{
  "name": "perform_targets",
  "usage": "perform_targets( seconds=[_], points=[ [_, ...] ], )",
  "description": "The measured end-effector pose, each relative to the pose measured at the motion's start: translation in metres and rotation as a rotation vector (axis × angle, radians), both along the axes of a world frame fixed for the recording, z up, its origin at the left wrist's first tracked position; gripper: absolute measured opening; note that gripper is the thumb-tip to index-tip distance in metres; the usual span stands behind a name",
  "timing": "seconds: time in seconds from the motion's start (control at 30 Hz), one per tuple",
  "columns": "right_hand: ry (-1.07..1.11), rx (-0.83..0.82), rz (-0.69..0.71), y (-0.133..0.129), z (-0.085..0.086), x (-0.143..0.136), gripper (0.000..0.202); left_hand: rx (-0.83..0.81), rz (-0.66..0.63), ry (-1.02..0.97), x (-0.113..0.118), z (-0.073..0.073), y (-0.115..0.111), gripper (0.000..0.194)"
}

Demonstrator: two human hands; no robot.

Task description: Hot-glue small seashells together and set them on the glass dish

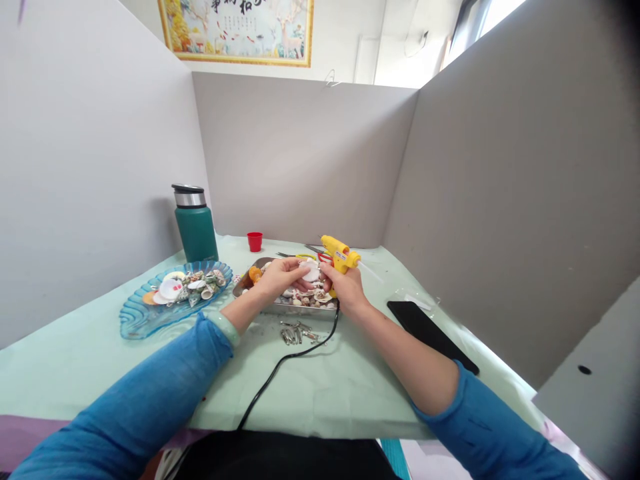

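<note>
My left hand (283,277) pinches a round white shell (311,271) above a metal tray (280,309) full of small shells. In my right hand (345,285) is a yellow hot glue gun (340,252), its nozzle pointing up and to the left and a clear glue stick poking out of its back. The right fingertips come close to the white shell's edge; whether they touch it I cannot tell. A black cord (280,363) runs from the gun's handle down to the table's front edge. Several silver metal clips (299,333) lie just in front of the tray.
On the left, a blue glass dish (137,322) bears shells, with a green bottle (195,232) behind it. A red cup (255,242) and scissors (306,256) are at the back. A long black object (433,337) lies on the right. Grey partitions (305,153) enclose the table.
</note>
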State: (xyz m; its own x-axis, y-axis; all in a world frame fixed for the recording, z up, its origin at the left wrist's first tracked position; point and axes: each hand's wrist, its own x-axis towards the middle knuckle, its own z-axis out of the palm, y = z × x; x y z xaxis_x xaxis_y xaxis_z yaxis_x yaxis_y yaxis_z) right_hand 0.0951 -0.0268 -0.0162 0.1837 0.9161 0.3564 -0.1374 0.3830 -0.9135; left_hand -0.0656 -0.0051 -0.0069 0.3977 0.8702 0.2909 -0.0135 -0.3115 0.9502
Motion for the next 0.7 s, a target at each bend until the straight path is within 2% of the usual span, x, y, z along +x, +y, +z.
perform_targets(
  seconds=[0.2,0.7],
  points=[
    [0.031,-0.008,0.027,0.0004,0.0013,-0.0007,0.022,-0.002,0.004,-0.027,0.0009,0.0003,0.0002,0.048],
    [0.021,0.006,0.053,-0.0004,0.0001,-0.0002,0.022,0.028,-0.001,-0.033,0.0006,0.0010,-0.0014,0.045]
  ],
)
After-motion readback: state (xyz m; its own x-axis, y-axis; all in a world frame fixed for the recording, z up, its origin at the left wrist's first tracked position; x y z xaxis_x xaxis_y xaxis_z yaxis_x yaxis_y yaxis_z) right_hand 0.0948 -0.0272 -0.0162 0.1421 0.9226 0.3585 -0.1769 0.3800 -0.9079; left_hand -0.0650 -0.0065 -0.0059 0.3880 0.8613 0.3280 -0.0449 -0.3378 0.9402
